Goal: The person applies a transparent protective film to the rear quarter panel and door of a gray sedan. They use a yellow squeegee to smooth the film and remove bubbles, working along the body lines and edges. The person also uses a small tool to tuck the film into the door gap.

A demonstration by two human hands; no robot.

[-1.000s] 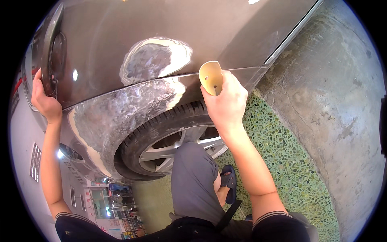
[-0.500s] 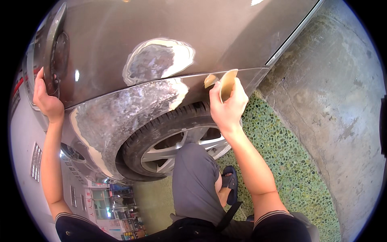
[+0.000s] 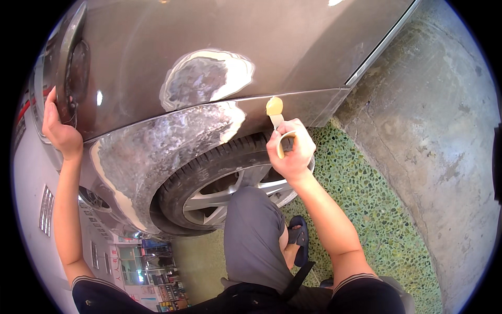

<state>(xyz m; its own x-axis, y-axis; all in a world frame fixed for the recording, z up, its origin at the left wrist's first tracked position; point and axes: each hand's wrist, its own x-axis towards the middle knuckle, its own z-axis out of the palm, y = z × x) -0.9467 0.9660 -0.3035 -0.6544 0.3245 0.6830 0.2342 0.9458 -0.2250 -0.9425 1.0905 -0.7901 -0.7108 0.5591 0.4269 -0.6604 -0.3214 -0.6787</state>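
Note:
The brown car side panel (image 3: 130,57) fills the upper view, with a rounded whitish-grey bare patch (image 3: 196,78) on it. A larger patch (image 3: 151,133) curves over the wheel arch. My left hand (image 3: 63,131) lies with fingers stretched against the car beside the door handle (image 3: 73,44). My right hand (image 3: 293,149) is closed on a curled tan sheet (image 3: 286,144) above the tyre, right of the patches. Past its fingers a pale strip (image 3: 277,121) ends in a rounded yellow piece (image 3: 274,106) against the panel; whether it is a part of the sheet I cannot tell.
The tyre (image 3: 183,186) and its spoked rim (image 3: 219,193) sit just below the arch. My bent knee (image 3: 253,209) is close before the wheel. Green speckled floor (image 3: 366,199) meets grey concrete (image 3: 439,131) at the right. Shelves with goods (image 3: 162,277) stand at the lower left.
My right hand has drawn slightly down and turned, and the tan sheet now curls inside its grip. More of the yellow piece and pale strip shows. My left hand has stayed in place.

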